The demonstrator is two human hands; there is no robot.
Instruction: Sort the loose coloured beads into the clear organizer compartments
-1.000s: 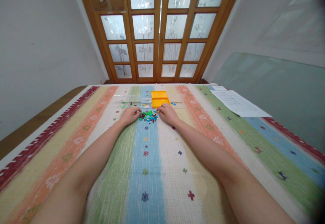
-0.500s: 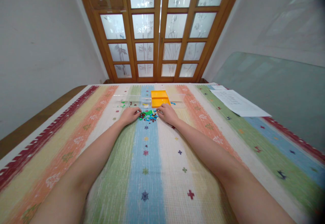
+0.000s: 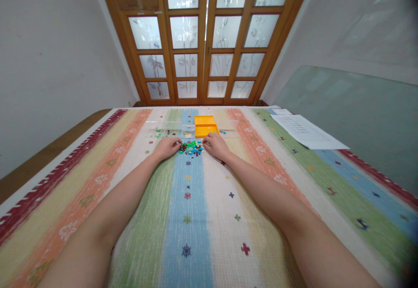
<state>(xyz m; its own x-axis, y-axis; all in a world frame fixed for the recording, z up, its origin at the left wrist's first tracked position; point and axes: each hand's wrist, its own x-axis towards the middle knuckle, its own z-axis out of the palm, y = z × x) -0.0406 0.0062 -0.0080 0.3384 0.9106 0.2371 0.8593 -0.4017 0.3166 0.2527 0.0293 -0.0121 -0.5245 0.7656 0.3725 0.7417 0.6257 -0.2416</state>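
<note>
Though apart, two hands (image 3: 167, 147) (image 3: 215, 145), one pile (image 3: 191, 148)

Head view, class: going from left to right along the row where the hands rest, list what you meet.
left hand → pile of small coloured pieces → right hand → sheet of paper, far to the right

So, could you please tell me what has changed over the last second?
Nothing visible: the left hand and right hand stay at either side of the pile of small coloured pieces, in front of the yellow tray.
</note>
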